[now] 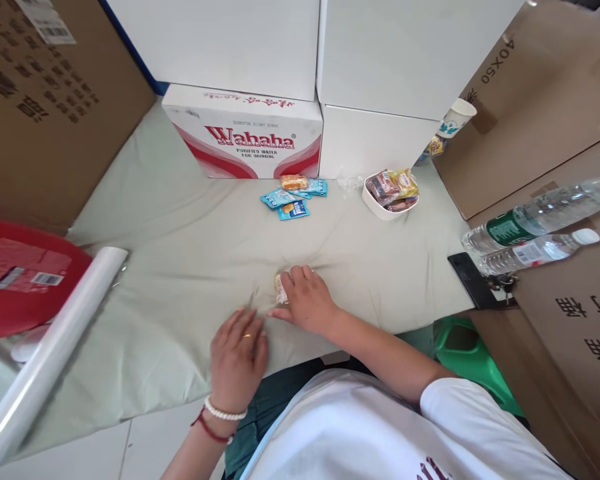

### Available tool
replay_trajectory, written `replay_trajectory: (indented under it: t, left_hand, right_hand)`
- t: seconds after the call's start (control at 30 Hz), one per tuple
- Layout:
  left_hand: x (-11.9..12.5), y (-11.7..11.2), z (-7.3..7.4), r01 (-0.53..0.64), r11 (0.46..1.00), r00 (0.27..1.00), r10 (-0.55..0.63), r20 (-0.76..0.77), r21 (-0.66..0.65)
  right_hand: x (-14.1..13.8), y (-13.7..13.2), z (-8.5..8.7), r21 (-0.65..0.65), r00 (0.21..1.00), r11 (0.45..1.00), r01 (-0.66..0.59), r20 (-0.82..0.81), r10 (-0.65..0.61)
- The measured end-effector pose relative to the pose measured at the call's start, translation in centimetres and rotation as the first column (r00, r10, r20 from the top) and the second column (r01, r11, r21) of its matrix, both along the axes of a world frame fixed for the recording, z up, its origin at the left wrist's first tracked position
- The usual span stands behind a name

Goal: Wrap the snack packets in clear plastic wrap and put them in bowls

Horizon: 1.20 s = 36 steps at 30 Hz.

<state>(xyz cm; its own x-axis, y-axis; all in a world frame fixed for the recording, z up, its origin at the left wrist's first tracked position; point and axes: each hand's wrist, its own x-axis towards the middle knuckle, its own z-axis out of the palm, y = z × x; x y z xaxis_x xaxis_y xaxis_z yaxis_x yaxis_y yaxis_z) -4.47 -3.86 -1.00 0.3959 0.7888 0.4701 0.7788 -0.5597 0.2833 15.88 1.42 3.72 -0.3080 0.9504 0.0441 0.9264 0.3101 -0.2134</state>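
Observation:
On the pale green cloth (pixel 200 247), a small clear-wrapped snack (pixel 281 289) lies partly covered by the fingers of my right hand (pixel 309 301). That hand is closed around its right side, thumb nearest me. My left hand (pixel 240 353) rests on the cloth near the front edge, fingers stretched forward and holding nothing I can see. Farther back lie several blue snack packets (pixel 279 198) with an orange wrapped snack (pixel 293 181) on top. To their right stands a white bowl (pixel 377 208) of wrapped snacks (pixel 395 187).
White boxes, one a Wahaha carton (pixel 250 137), wall off the back. Two water bottles (pixel 543 252), a black phone (pixel 463 277) and keys (pixel 505 283) are at right. A red bag (pixel 25 273) and white roll (pixel 55 347) are left. Cardboard boxes (pixel 55 100) flank the sides.

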Motion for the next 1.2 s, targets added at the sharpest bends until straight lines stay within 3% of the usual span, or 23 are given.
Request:
replay_trajectory:
  t: [0.17,0.27,0.37,0.5,0.6,0.7,0.77,0.87,0.97,1.03,1.1,1.2]
  left_hand:
    - [-1.6,0.6,-1.0,-0.104,0.994,0.993,0.106,-0.058,0.021]
    - [-1.1,0.4,-0.9,-0.127,0.990,0.987,0.132,-0.088,0.061]
    - [-0.8,0.2,-0.6,-0.113,0.989,0.991,0.120,-0.064,0.095]
    - [-0.8,0.2,-0.5,-0.124,0.986,0.990,0.130,-0.053,0.110]
    - [-0.8,0.3,-0.4,-0.138,0.984,0.988,0.145,-0.053,0.113]
    - [-0.7,0.3,-0.3,-0.136,0.985,0.989,0.142,-0.047,0.110]
    - [-0.7,0.3,-0.2,-0.134,0.985,0.989,0.139,-0.042,0.105]
    - [-0.7,0.3,-0.3,-0.135,0.985,0.989,0.140,-0.039,0.104]
    - [-0.7,0.4,-0.5,-0.141,0.985,0.989,0.145,-0.035,0.104]
    - [-0.7,0.4,-0.6,-0.143,0.984,0.989,0.147,-0.031,0.109]
    - [-0.7,0.4,-0.7,-0.145,0.983,0.988,0.149,-0.030,0.117]
    - [-0.7,0.4,-0.8,-0.150,0.981,0.987,0.157,-0.042,0.126]
  right_hand:
    - [0.0,0.5,-0.1,-0.008,0.998,0.998,0.065,0.013,-0.064]
    - [2.4,0.6,1.0,0.022,0.990,0.994,0.106,-0.098,-0.103]
    - [8.7,1.0,3.2,0.145,0.914,0.965,0.219,-0.376,-0.151]
    - [21.6,4.7,7.9,0.255,0.706,0.811,0.527,-0.663,-0.251]
    - [30.2,9.8,11.9,0.284,0.663,0.748,0.599,-0.701,-0.265]
    - [34.6,15.3,14.1,0.197,0.690,0.766,0.612,-0.607,-0.395]
    - [35.1,18.4,13.8,0.123,0.719,0.779,0.614,-0.496,-0.488]
    - [34.1,21.3,11.0,0.040,0.750,0.787,0.616,-0.335,-0.570]
    - [33.2,22.1,7.4,0.081,0.756,0.758,0.647,-0.203,-0.623]
    - [33.2,21.9,6.0,0.153,0.742,0.727,0.670,-0.161,-0.650]
    - [33.6,21.5,5.7,0.207,0.735,0.707,0.677,-0.144,-0.662]
    - [33.9,20.7,6.8,0.287,0.753,0.701,0.653,-0.143,-0.642]
